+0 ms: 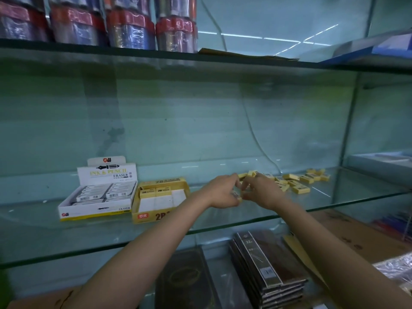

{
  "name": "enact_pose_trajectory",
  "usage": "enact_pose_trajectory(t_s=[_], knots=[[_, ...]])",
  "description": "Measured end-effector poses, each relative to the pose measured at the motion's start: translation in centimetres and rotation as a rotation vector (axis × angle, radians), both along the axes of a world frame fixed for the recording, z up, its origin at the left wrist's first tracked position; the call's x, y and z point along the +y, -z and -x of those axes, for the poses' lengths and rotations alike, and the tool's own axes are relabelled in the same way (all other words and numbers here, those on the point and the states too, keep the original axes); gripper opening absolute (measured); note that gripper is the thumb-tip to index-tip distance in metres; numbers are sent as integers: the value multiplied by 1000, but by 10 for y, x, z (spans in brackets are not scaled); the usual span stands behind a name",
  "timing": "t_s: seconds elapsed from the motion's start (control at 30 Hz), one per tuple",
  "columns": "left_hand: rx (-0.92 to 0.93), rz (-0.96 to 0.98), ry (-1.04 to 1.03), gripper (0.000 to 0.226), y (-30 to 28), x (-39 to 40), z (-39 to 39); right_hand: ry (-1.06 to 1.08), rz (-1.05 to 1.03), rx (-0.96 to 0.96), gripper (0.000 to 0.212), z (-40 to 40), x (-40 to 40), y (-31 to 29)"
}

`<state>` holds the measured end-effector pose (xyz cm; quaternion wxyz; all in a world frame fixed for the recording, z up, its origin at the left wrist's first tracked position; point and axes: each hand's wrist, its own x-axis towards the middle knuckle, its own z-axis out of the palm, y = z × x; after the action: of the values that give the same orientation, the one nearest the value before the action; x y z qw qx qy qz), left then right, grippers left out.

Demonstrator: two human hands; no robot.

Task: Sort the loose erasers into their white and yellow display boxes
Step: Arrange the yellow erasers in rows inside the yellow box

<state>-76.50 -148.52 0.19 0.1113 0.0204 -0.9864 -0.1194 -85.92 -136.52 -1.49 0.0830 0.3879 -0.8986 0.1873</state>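
Our left hand (225, 192) and right hand (260, 192) meet, fingers pinching yellow erasers (239, 198); more loose erasers (298, 181) lie beyond. The yellow box (160, 216) sits leftward: carried erasers could slip off the glass shelf (334, 204).

on the white display box (98, 192), at the left of the glass shelf (223, 221), "ink & pencil eraser" is printed on the raised back panel under a red "gw" logo, and "eraser" is repeated on the front wall beside a second logo. on the yellow display box (160, 198) just beside it, "2b" is read on the front wall, the back flap and the erasers inside. on a dark notebook (259, 257) below the shelf, "32" is seen.
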Motion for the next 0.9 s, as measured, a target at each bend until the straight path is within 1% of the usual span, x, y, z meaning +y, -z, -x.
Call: enact_pose_trajectory(t_s=[0.1, 0.17, 0.3, 0.43, 0.53, 0.67, 0.77, 0.83, 0.9], knots=[[41, -79, -17, 41, -4, -15, -14, 46, 77, 74, 19, -4, -8, 5], [62, -164, -40, 40, -8, -29, -26, 12, 160, 68, 20, -9, -15, 6], [78, -289, -81, 40, -14, -62, -52, -205, 307, -40, 31, -27, -35, -2], [105, -349, -132, 45, -14, -93, -81, -412, 400, -210, 24, -51, -58, -10], [127, -366, -162, 47, -10, -111, -101, -512, 410, -302, 26, -66, -78, -13], [136, -370, -176, 48, -4, -126, -117, -565, 365, -333, 29, -77, -99, -14], [82, -351, -193, 51, -3, -130, -120, -588, 286, -379, 30, -77, -111, -12], [31, -331, -196, 54, -2, -132, -122, -596, 240, -376, 31, -76, -117, -8], [-2, -318, -191, 57, 0, -133, -122, -598, 250, -427, 30, -73, -119, 0]])
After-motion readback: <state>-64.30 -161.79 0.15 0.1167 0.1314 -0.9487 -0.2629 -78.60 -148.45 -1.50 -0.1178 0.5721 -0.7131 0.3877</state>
